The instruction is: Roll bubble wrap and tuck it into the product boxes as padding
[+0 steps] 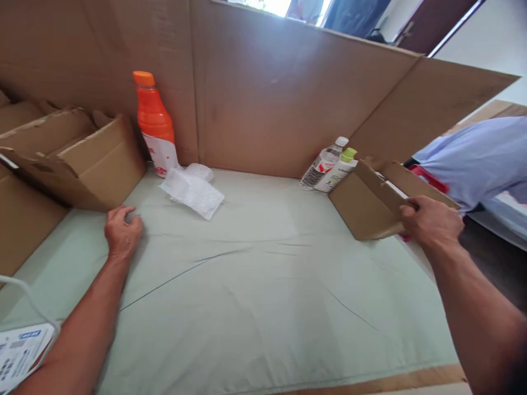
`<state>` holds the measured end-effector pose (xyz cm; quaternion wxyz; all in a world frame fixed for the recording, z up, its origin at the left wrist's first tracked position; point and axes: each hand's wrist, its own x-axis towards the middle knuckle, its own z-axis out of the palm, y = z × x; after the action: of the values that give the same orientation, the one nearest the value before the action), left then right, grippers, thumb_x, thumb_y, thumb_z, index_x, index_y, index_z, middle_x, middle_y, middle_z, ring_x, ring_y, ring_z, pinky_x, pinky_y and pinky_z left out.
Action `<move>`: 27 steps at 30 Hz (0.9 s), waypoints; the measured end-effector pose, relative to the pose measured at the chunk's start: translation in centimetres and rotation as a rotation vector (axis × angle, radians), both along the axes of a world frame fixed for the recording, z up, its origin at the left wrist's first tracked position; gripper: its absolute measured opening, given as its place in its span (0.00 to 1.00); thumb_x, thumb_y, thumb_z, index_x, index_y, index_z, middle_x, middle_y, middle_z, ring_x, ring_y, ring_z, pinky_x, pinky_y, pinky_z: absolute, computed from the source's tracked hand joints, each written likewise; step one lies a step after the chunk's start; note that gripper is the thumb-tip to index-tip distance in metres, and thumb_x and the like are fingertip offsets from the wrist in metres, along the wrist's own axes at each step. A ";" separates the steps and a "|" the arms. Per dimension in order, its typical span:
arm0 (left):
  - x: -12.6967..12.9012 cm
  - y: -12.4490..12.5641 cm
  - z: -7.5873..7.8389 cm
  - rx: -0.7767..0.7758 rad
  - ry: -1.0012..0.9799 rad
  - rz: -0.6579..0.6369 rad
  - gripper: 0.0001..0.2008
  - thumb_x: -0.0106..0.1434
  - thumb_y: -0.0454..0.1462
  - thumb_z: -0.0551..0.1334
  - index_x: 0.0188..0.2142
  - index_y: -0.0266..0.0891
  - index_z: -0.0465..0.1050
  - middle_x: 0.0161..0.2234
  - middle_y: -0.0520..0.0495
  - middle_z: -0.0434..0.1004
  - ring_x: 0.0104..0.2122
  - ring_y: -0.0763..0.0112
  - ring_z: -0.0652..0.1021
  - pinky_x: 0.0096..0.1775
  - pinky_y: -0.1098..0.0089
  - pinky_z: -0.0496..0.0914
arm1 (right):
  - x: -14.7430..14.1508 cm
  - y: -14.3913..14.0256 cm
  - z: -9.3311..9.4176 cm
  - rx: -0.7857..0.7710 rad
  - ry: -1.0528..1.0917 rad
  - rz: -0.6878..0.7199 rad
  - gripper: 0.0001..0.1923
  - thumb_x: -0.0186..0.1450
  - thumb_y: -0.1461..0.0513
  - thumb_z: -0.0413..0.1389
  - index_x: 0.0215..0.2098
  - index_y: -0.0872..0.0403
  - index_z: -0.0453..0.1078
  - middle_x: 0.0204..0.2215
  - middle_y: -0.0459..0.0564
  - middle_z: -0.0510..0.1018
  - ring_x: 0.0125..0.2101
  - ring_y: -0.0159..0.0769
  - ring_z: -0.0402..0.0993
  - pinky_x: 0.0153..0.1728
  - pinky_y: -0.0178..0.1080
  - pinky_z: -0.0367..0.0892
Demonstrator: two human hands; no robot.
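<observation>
At the right, my right hand (432,219) grips the near edge of an open-topped cardboard box (366,206). The box is tilted, and its contents are mostly hidden. Just behind it, a clear plastic bottle with a white cap (323,167) leans beside a white bottle with a green cap (337,173). My left hand (122,230) rests on the pale green cloth (255,307), loosely curled with thumb and forefinger apart and nothing in it. Close to its fingertips stands a larger cardboard box (111,170).
An orange bottle (155,123) stands against the upright cardboard panel (263,93). Bubble wrap (195,192) lies in front of it. A labelled white item (24,351) with a white cable (24,288) is at the lower left. A person's light blue clothing (473,156) shows at the right.
</observation>
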<state>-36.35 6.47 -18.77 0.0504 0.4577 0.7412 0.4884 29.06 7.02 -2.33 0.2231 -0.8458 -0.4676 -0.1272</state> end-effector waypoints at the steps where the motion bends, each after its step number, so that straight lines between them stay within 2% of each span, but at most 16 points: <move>1: -0.1 0.0 0.1 -0.008 -0.002 0.006 0.09 0.54 0.31 0.59 0.36 0.38 0.75 0.48 0.42 0.77 0.55 0.49 0.74 0.59 0.50 0.69 | -0.3 -0.3 -0.3 0.009 -0.004 0.035 0.12 0.65 0.56 0.57 0.25 0.51 0.76 0.35 0.63 0.83 0.47 0.57 0.79 0.42 0.60 0.62; 5: 0.6 -0.4 0.9 -0.022 -0.031 0.012 0.14 0.54 0.31 0.58 0.39 0.35 0.76 0.55 0.33 0.74 0.57 0.47 0.73 0.60 0.50 0.66 | -3.6 -3.3 -1.5 0.043 -0.088 0.213 0.10 0.63 0.57 0.55 0.32 0.51 0.78 0.36 0.57 0.84 0.39 0.51 0.79 0.40 0.52 0.66; 8: 2.1 -1.2 2.0 -0.025 -0.071 -0.034 0.17 0.53 0.33 0.58 0.41 0.34 0.77 0.60 0.33 0.70 0.62 0.47 0.69 0.66 0.51 0.58 | -7.5 -7.7 -1.9 0.158 -0.304 0.498 0.12 0.67 0.58 0.52 0.34 0.51 0.77 0.36 0.56 0.84 0.33 0.47 0.79 0.34 0.47 0.67; 10: 3.5 -1.8 2.6 -0.044 -0.124 -0.101 0.18 0.52 0.35 0.59 0.42 0.35 0.78 0.59 0.36 0.71 0.62 0.48 0.69 0.65 0.53 0.58 | -10.4 -10.9 -1.9 0.262 -0.427 0.683 0.12 0.71 0.59 0.51 0.36 0.52 0.75 0.32 0.54 0.83 0.32 0.45 0.79 0.35 0.46 0.68; 12: 5.3 -2.1 3.0 -0.091 -0.211 -0.193 0.20 0.51 0.38 0.60 0.44 0.37 0.79 0.54 0.38 0.77 0.55 0.50 0.75 0.59 0.54 0.67 | -13.2 -14.0 -1.7 0.330 -0.440 0.813 0.07 0.71 0.62 0.54 0.39 0.52 0.74 0.32 0.51 0.82 0.33 0.42 0.78 0.40 0.46 0.68; 14: 7.2 -1.9 3.2 -0.163 -0.328 -0.296 0.22 0.50 0.41 0.61 0.44 0.37 0.80 0.44 0.40 0.81 0.44 0.54 0.80 0.46 0.58 0.74 | -15.5 -16.5 -1.4 0.339 -0.380 0.928 0.06 0.69 0.67 0.57 0.42 0.53 0.74 0.34 0.50 0.81 0.35 0.40 0.77 0.45 0.46 0.68; 17: 10.0 -0.8 3.2 -0.256 -0.497 -0.405 0.25 0.47 0.44 0.63 0.43 0.36 0.80 0.34 0.43 0.82 0.33 0.60 0.81 0.28 0.68 0.71 | -17.8 -19.1 -1.1 0.291 -0.275 1.078 0.12 0.67 0.73 0.56 0.44 0.54 0.73 0.35 0.50 0.79 0.35 0.36 0.75 0.47 0.45 0.68; 19: 11.6 0.1 3.2 -0.276 -0.569 -0.414 0.25 0.45 0.44 0.63 0.42 0.34 0.80 0.31 0.43 0.81 0.30 0.63 0.80 0.24 0.72 0.67 | -18.5 -20.1 -1.1 0.277 -0.219 1.131 0.14 0.67 0.75 0.55 0.45 0.55 0.73 0.35 0.50 0.79 0.36 0.35 0.75 0.45 0.44 0.68; 22: 13.1 0.5 3.6 -0.245 -0.617 -0.373 0.23 0.44 0.42 0.61 0.39 0.33 0.80 0.33 0.42 0.81 0.28 0.66 0.79 0.24 0.73 0.64 | -18.8 -20.7 -1.3 0.292 -0.160 1.125 0.15 0.66 0.76 0.55 0.46 0.55 0.72 0.36 0.50 0.79 0.38 0.36 0.75 0.44 0.44 0.69; 24: 13.4 -0.5 4.1 -0.200 -0.620 -0.354 0.20 0.45 0.41 0.61 0.36 0.34 0.80 0.34 0.43 0.81 0.29 0.67 0.79 0.26 0.72 0.65 | -18.6 -20.7 -1.7 0.307 -0.142 1.080 0.15 0.66 0.75 0.56 0.46 0.54 0.73 0.37 0.51 0.79 0.39 0.37 0.75 0.43 0.44 0.70; 27: 12.8 -3.4 5.2 -0.145 -0.615 -0.363 0.15 0.47 0.41 0.62 0.32 0.37 0.80 0.31 0.47 0.80 0.31 0.68 0.78 0.30 0.71 0.67 | -18.1 -20.4 -2.3 0.343 -0.134 1.014 0.14 0.67 0.74 0.57 0.47 0.53 0.73 0.38 0.51 0.79 0.40 0.38 0.76 0.42 0.43 0.70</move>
<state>-23.50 3.02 -13.61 0.3892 0.4090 0.6307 0.5324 10.93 -13.39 -4.64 0.3611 -0.4557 -0.8029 -0.1318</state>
